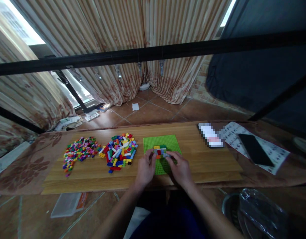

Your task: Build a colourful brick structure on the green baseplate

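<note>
A small build of coloured toy bricks [159, 151] is over the green studded baseplate [173, 140], with yellow, green, red, blue and orange parts showing. My left hand [146, 168] has its fingers closed at the left end of this build. At the right end, my right hand [180, 167] pinches a pale blue-grey brick [165, 155] between thumb and fingers, against or very near the build. Fingers and shade hide parts of the bricks. Whether the build is pressed onto the baseplate or held just above it, I cannot tell.
Left of the baseplate, a pile of larger bricks [120, 151] lies on the wooden board [93, 184], with a pile of tiny pieces [80, 151] beyond it. Rightward are a blurred-out phone [210, 135], a printed sheet [234, 132] and a black tablet-like slab [256, 150]. A dark bar [153, 53] crosses ahead.
</note>
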The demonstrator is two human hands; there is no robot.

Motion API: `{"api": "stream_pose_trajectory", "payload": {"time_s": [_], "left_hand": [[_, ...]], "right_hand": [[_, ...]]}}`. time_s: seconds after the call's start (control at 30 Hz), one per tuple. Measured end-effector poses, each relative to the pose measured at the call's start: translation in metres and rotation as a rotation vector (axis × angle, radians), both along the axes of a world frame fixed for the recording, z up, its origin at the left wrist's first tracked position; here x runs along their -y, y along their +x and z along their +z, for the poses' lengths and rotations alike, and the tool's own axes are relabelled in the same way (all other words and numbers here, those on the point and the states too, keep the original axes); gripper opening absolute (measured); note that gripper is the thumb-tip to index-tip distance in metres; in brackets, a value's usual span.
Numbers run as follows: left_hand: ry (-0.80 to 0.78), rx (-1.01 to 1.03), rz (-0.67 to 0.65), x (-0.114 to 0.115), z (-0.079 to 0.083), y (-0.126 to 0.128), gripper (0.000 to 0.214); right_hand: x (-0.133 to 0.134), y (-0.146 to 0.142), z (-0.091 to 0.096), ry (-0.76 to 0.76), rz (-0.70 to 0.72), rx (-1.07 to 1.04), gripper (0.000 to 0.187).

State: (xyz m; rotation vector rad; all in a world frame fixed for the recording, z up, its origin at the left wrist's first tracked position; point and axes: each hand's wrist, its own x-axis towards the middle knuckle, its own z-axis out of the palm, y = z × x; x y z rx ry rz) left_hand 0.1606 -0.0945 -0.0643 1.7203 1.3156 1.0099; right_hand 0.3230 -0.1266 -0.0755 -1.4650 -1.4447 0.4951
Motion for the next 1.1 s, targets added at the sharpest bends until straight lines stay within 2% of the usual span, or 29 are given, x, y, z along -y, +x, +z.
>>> {"api": "stream_pose_trajectory", "payload": {"time_s": [0.1, 0.17, 0.37, 0.6, 0.87, 1.1], "left_hand": [[0.131, -0.116, 0.037, -0.018, -0.004, 0.001, 0.028], [0.182, -0.146, 0.015, -0.028, -0.008, 0.004, 0.031], [0.181, -0.140, -0.075, -0.045, -0.012, 0.018, 0.040], [0.185, -0.149, -0.080, -0.046, -0.021, 0.022, 0.049], [0.193, -0.125, -0.034, -0.045, -0.023, 0.021, 0.050], [0.187, -0.110, -0.032, -0.044, -0.025, 0.021, 0.053]], "right_hand": [[-0.021, 0.015, 0.000, 0.000, -0.060, 0.015, 0.026], [-0.033, 0.020, -0.001, -0.012, -0.060, 0.029, 0.028], [-0.052, 0.013, -0.010, -0.002, -0.026, 0.074, 0.030], [-0.055, 0.012, -0.021, -0.005, 0.013, 0.097, 0.031], [-0.061, 0.011, -0.019, -0.014, 0.127, 0.198, 0.033], [-0.061, 0.011, -0.019, -0.021, 0.167, 0.245, 0.038]]}}
